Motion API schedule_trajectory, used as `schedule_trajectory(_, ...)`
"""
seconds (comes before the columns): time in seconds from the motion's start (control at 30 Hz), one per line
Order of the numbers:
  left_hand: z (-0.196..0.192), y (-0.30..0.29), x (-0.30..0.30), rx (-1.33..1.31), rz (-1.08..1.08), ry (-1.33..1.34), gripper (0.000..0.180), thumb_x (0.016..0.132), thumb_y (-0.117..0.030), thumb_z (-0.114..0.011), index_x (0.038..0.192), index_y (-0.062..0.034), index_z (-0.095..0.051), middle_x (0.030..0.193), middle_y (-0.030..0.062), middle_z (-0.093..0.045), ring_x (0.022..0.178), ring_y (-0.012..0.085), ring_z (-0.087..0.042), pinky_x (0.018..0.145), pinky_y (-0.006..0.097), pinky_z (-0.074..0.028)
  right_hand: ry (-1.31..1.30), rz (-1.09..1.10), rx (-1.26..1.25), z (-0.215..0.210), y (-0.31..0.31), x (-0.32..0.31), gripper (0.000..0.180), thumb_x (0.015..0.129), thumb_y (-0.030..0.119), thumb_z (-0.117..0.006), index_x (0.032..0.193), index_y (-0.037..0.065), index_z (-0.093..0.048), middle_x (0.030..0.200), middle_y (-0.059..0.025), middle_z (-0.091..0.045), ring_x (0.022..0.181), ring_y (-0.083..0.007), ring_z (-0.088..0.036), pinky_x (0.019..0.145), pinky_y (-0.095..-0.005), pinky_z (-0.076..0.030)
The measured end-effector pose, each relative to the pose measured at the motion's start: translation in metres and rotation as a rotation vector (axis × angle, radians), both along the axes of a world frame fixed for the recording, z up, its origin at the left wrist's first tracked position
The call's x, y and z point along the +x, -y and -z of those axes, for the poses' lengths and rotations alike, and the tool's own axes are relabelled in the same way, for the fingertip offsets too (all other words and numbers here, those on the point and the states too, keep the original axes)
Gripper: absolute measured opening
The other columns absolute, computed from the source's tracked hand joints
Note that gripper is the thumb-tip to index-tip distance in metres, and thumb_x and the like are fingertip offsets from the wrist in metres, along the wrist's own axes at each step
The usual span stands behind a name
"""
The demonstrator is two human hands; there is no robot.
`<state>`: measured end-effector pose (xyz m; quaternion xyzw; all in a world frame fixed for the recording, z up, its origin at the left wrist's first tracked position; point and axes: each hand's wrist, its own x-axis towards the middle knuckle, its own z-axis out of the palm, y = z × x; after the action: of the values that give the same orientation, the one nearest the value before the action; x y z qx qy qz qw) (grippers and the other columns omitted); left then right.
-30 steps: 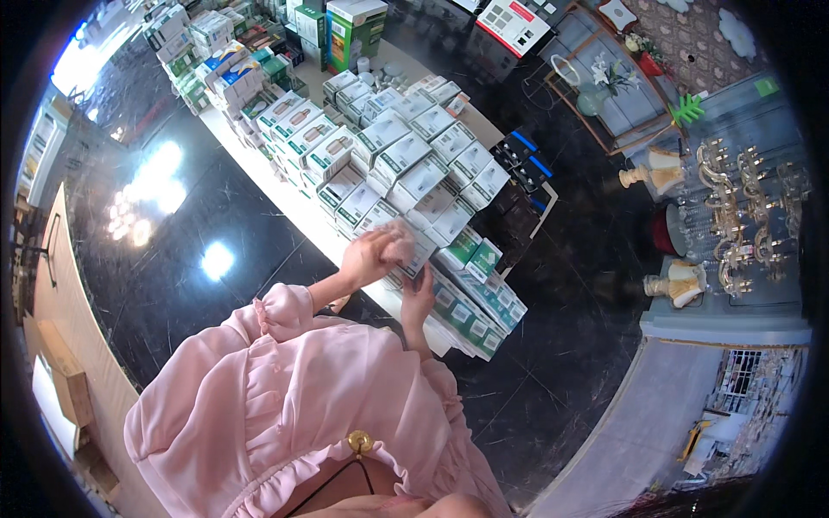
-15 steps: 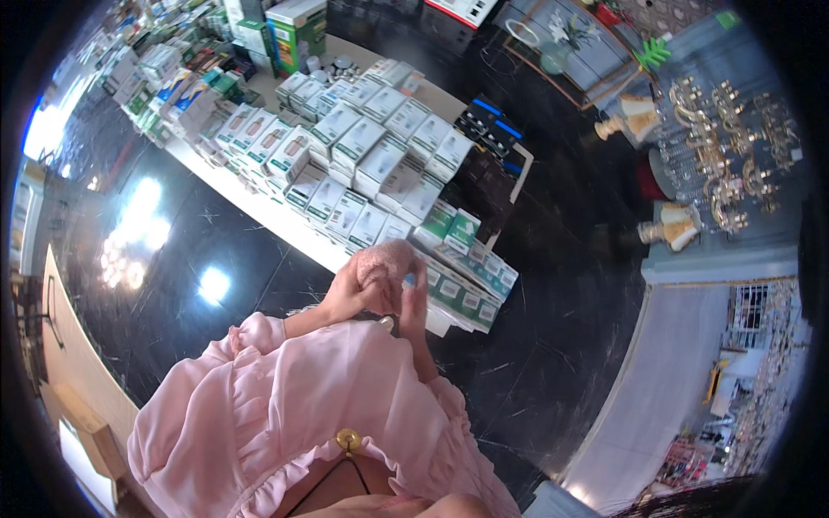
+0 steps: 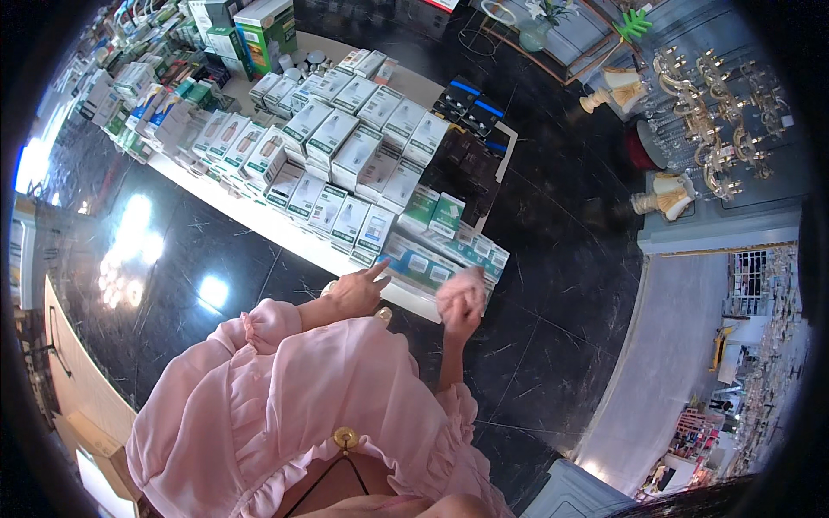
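Note:
My right hand (image 3: 464, 318) is closed around a crumpled pink cloth (image 3: 459, 288), held over the near right corner of the display table (image 3: 250, 218). My left hand (image 3: 356, 293) holds nothing; its fingers are apart and stretch toward the row of long green-and-white boxes (image 3: 417, 261). Whether a fingertip touches them I cannot tell. Just beyond, white boxes with green bands (image 3: 356, 157) stand in stacked tiers. Two greener boxes (image 3: 446, 214) lie at their right end.
Dark boxes with blue edges (image 3: 471, 105) sit at the table's far right. Farther right are glass chandeliers (image 3: 717, 142) and lamps with cream shades (image 3: 669, 197). Black glossy floor (image 3: 544, 345) surrounds the table. A wooden surface (image 3: 82, 345) curves along the left.
My hands were together on the pink cloth and have parted. The right one has carried the cloth rightward; the left has let go and spread its fingers near the boxes.

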<state>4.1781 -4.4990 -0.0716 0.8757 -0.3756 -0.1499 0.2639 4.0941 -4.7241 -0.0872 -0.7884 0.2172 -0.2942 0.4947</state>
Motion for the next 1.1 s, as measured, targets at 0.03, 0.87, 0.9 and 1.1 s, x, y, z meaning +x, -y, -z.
schedule_trajectory(0.03, 0.010, 0.001, 0.000, 0.037, 0.007, 0.039, 0.039, 0.076, -0.011, -0.053, 0.114, -0.0040, -0.054, 0.130, 0.0181, -0.043, 0.076, 0.0315, -0.064, 0.063, 0.041, -0.053, 0.043, -0.129, -0.123, -0.016, -0.009, 0.014, 0.026, 0.081, 0.008, -0.054, 0.106, 0.001, -0.055, 0.107, -0.0145, -0.057, 0.097, -0.0285, -0.056, 0.086, -0.0376, -0.043)
schedule_trajectory(0.87, 0.037, 0.038, -0.010, 0.516, 0.063, 0.106, 0.043, 0.080, -0.013, -0.052, 0.119, 0.0044, -0.047, 0.135, 0.0347, -0.027, 0.059, 0.0297, -0.065, 0.048, 0.040, -0.052, -0.425, -0.055, -0.699, -0.002, 0.091, -0.036, 0.038, 0.073, 0.033, -0.062, 0.104, 0.012, -0.059, 0.112, -0.0083, -0.057, 0.097, -0.0290, -0.057, 0.085, -0.0395, -0.044)
schedule_trajectory(0.9, 0.030, 0.039, -0.009, 0.489, 0.080, 0.101, 0.040, 0.081, -0.013, -0.050, 0.117, 0.0041, -0.048, 0.135, 0.0345, -0.027, 0.058, 0.0295, -0.065, 0.049, 0.040, -0.052, -0.507, 0.082, -0.673, 0.008, 0.108, -0.045, 0.037, 0.074, 0.031, -0.060, 0.104, 0.011, -0.059, 0.111, -0.0095, -0.058, 0.098, -0.0292, -0.057, 0.085, -0.0394, -0.044)
schedule_trajectory(1.1, -0.023, 0.058, 0.021, 0.246, 0.001, 0.196, 0.046, 0.079, -0.012, -0.052, 0.124, -0.0080, -0.047, 0.141, 0.0227, -0.026, 0.059, 0.0281, -0.063, 0.047, 0.039, -0.050, -0.018, 0.094, -0.590, -0.028, 0.132, 0.010, 0.024, 0.076, 0.013, -0.055, 0.098, 0.005, -0.061, 0.106, -0.0144, -0.061, 0.097, -0.0302, -0.059, 0.083, -0.0399, -0.045)
